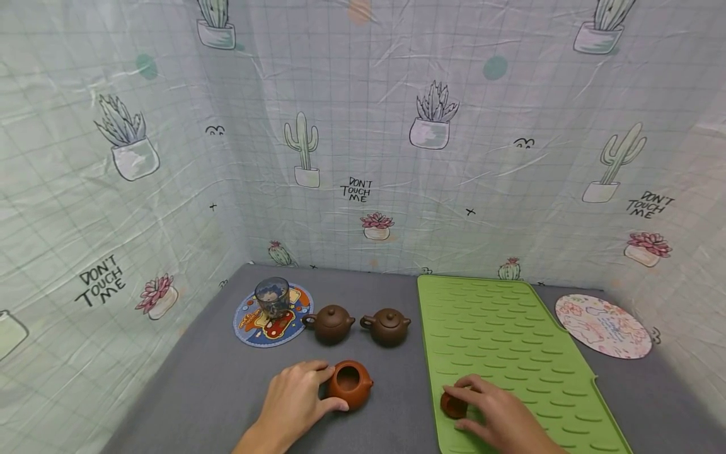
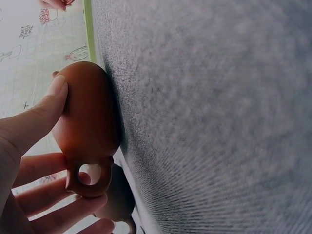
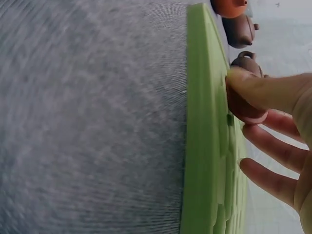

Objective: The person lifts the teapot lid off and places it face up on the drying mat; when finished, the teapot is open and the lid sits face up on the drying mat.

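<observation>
My left hand [image 1: 300, 391] holds an orange-brown clay teapot [image 1: 365, 386] from its left side, thumb at the front and fingers behind. Its round top opening is uncovered, and its spout points right. In the left wrist view its ring handle [image 2: 89, 190] lies beside my fingers. My right hand [image 1: 499, 410] pinches a small, round, hollow reddish-brown clay piece [image 1: 454, 407] at the near left edge of the green mat [image 1: 488, 315]. Fingers partly cover this piece [image 3: 246, 108], and I cannot tell whether it is a cup or a lid.
Two dark brown lidded teapots [image 1: 333, 326] stand side by side at the back of the grey table [image 1: 210, 391]. Left of them, a clear glass [image 1: 273, 296] sits on a blue patterned round mat [image 1: 249, 331]. A pink-patterned oval mat [image 1: 604, 325] lies far right, near the curtain [image 1: 386, 126].
</observation>
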{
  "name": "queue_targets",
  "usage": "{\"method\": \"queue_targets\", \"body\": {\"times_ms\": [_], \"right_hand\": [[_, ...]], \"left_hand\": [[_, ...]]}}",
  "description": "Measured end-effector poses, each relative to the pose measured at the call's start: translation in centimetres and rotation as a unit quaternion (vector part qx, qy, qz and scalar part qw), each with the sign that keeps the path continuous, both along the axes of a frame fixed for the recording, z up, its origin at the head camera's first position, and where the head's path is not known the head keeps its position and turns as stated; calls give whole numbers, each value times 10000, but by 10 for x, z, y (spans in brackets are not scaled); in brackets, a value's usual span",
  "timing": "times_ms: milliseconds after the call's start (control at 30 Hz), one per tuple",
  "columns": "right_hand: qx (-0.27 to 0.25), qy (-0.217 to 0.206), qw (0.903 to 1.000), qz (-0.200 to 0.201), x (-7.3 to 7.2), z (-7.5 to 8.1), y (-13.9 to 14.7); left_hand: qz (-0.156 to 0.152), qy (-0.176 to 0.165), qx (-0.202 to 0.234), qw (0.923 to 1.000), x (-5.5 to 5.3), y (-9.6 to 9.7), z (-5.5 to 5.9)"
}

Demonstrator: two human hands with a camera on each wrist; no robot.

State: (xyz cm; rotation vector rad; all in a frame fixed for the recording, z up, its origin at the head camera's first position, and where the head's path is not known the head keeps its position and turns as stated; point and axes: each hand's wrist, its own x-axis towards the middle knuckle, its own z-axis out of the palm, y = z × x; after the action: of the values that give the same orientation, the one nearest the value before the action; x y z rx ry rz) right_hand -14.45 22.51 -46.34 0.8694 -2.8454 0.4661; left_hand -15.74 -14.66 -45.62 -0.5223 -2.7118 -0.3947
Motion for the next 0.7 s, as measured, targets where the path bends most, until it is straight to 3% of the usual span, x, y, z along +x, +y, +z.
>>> {"method": "queue_targets", "body": {"times_ms": [133, 233, 700], "right_hand": [[152, 182, 9997, -11, -2, -2, -1], [166, 620, 9979, 32, -2, -3, -1], [-342, 1676, 9847, 330, -2, -13, 0]], "left_hand": [[2, -58, -3, 10000, 0, 0, 0], [14, -70, -16, 10000, 0, 0, 0], [10, -217, -61, 9997, 0, 2, 4]]}}
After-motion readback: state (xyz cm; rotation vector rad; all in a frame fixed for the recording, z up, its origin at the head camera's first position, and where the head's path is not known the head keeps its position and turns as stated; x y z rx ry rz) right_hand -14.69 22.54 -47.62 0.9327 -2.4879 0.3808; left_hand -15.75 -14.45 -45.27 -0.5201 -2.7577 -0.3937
